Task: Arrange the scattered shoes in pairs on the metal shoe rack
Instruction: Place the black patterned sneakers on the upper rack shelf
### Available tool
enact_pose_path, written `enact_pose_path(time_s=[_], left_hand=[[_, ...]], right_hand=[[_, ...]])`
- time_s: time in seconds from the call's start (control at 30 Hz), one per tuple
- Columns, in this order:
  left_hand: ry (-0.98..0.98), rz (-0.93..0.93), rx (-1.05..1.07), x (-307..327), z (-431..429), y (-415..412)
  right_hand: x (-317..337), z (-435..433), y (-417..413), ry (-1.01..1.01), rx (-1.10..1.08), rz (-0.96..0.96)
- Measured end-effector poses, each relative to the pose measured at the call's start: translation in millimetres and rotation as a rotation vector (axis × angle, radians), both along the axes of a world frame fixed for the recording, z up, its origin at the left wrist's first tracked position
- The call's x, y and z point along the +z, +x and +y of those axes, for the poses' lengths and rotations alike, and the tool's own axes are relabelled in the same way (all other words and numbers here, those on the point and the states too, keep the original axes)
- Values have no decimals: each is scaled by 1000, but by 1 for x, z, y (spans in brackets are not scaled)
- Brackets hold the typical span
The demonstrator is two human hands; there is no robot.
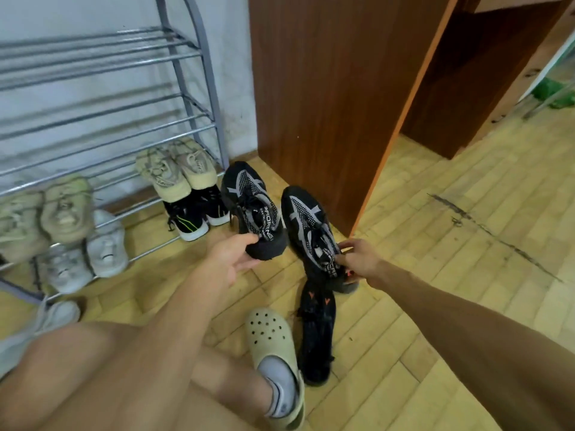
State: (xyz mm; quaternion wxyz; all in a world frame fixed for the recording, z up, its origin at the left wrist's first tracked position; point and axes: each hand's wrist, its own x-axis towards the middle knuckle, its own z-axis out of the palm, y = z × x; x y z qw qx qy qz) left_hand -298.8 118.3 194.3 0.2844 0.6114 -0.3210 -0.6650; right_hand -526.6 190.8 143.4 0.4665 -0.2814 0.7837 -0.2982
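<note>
Down on the wooden floor [435,275] by the grey metal shoe rack [193,98], my left hand [231,255] grips one black-and-grey knit sneaker [252,206] by its heel, right hand [357,259] pinching its twin [311,225] beside it.

Cut off and covered
The shoe rack [102,98] runs off the left edge; the beige sneakers [179,171] hide the black sneakers' [199,213] toes.
</note>
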Motion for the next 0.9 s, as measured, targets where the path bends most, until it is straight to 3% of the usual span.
enact_pose_path(time_s=[0.17, 0.47, 0.73, 0.9], left_hand=[[-63, -38, 96, 15, -16, 39], [-122, -63, 243, 26, -49, 84], [-250, -65, 251, 50, -117, 111], [-217, 4, 293, 65, -176, 115]], right_hand=[[24, -58, 38, -116, 160, -161], [78, -156, 83, -264, 357, -141], [113, -232, 100, -327, 401, -128], [124, -281, 123, -329, 377, -146]])
